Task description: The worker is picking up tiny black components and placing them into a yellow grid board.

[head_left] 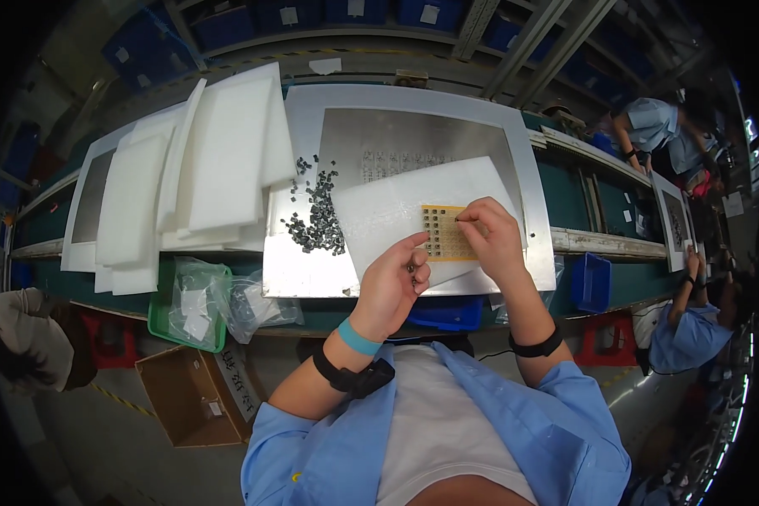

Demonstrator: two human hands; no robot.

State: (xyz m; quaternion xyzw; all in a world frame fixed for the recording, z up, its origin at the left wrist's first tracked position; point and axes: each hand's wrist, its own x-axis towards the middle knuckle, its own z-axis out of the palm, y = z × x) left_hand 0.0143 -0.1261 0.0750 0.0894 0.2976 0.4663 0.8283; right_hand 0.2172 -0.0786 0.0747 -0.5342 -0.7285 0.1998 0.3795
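A yellow circuit board panel (449,246) lies on a white foam sheet (384,207), small dark square components seated in rows on its left part. My right hand (496,242) is over the board's right half, thumb and forefinger pinched together at its upper middle. What sits between those fingertips is too small to make out. At the board's lower left is my left hand (388,291), palm turned up. Its forefinger points at the board's left edge, while the other fingers curl around a few small dark components (411,268). Left of the foam is a loose pile of black components (316,211).
Under the foam is a metal plate with a pale frame (413,99). Thick white foam sheets (228,160) are stacked to the left. A green bin (162,316) with plastic bags and a blue bin (593,282) flank the worktable. Other people (691,329) work at the right.
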